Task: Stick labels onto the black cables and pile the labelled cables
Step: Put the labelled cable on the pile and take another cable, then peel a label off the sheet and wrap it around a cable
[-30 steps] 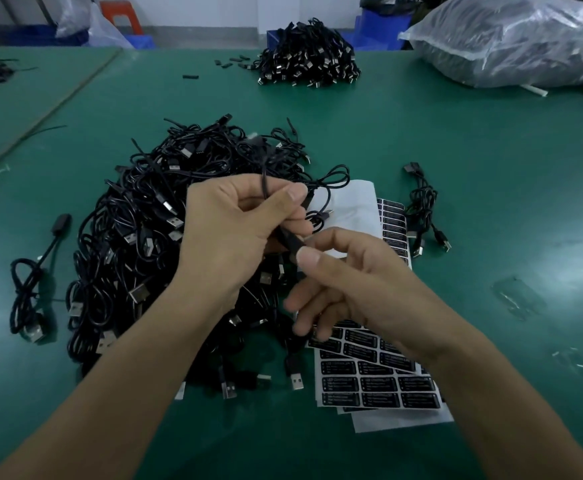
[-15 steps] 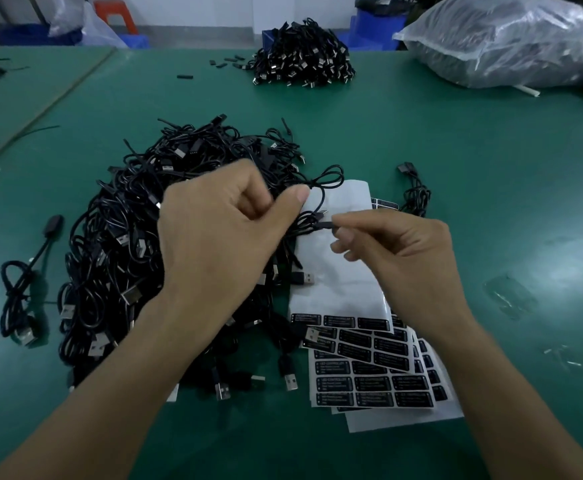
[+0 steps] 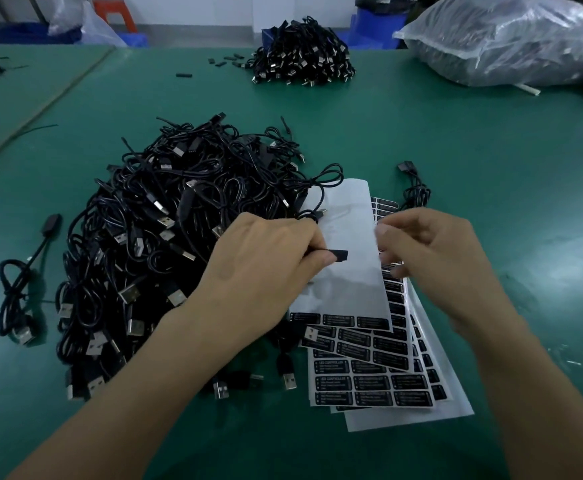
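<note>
black cable (image 3: 339, 254) pinched in left fingers (image 3: 312, 237), right fingers (image 3: 389, 232) curled at label sheet (image 3: 349, 216)

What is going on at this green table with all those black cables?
A person is labelling cables by hand on a green table. The left hand pinches one black cable by its blocky end, above a mostly emptied white sheet. The right hand, blurred, is at the edge of the label sheets; whether it has a label is unclear. A large heap of cables lies on the left.
</note>
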